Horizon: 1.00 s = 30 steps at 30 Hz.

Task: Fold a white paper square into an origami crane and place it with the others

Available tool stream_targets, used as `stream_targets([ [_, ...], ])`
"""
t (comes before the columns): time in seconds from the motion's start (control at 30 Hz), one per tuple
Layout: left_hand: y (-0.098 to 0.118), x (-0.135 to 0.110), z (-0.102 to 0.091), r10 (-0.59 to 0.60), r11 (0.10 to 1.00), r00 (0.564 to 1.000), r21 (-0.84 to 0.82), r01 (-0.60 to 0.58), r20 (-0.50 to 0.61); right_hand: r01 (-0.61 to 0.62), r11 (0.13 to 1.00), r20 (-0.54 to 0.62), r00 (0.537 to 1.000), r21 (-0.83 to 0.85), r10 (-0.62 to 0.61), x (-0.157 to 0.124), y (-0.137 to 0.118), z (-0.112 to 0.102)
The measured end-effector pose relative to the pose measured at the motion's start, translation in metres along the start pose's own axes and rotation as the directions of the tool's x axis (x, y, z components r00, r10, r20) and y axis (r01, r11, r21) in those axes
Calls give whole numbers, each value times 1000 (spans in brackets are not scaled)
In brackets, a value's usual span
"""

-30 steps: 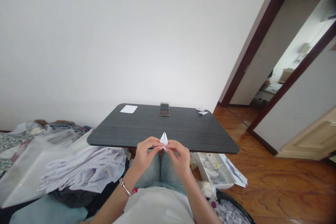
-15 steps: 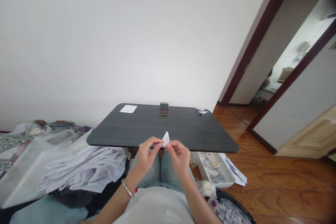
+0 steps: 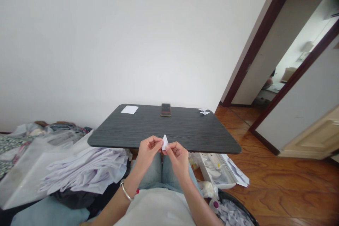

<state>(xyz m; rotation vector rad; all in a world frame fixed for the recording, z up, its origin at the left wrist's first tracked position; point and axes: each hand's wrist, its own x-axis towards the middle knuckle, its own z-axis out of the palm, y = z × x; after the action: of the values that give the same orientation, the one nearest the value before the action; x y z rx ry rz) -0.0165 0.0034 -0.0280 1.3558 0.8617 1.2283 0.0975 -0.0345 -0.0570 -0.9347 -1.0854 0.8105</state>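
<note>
Between my two hands, at the front edge of the dark table (image 3: pixel 148 127), is a small piece of folded white paper (image 3: pixel 165 142) with its point upward. My left hand (image 3: pixel 149 150) pinches it from the left side between thumb and fingers. From the lower right, my right hand (image 3: pixel 178 155) grips it in the same way. The fingertips cover the paper's lower sides. Folded paper cranes (image 3: pixel 204 112) sit at the table's far right corner, and flat white paper (image 3: pixel 129 109) lies at the far left.
A phone on a stand (image 3: pixel 166 110) is at the back of the table by the wall. Heaped white cloth (image 3: pixel 87 169) lies to the left. Below right are a white box (image 3: pixel 218 173) and a black-rimmed container (image 3: pixel 234 213) of paper pieces.
The folded paper has shifted slightly left and down and turned, now looking narrower. Both hands have moved a little with it, still pinching.
</note>
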Motion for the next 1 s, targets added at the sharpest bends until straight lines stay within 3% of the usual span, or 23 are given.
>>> stream_targets([
  [0.43, -11, -2, 5, 49, 994, 999, -97, -51, -22, 12, 999, -46, 999, 40, -10, 0, 3, 4],
  [0.67, -3, -2, 7, 1, 999, 998, -42, 2, 67, -4, 999, -9, 1000, 52, 4, -1, 1, 5],
  [0.87, -4, 0, 3, 19, 998, 1000, -55, -20, -9, -13, 989, 51, 999, 144, 6, -2, 1, 7],
  [1.0, -8, 0, 3, 8, 997, 1000, -83, -9, -14, -46, 987, 31, 999, 151, 41, -1, 1, 8],
])
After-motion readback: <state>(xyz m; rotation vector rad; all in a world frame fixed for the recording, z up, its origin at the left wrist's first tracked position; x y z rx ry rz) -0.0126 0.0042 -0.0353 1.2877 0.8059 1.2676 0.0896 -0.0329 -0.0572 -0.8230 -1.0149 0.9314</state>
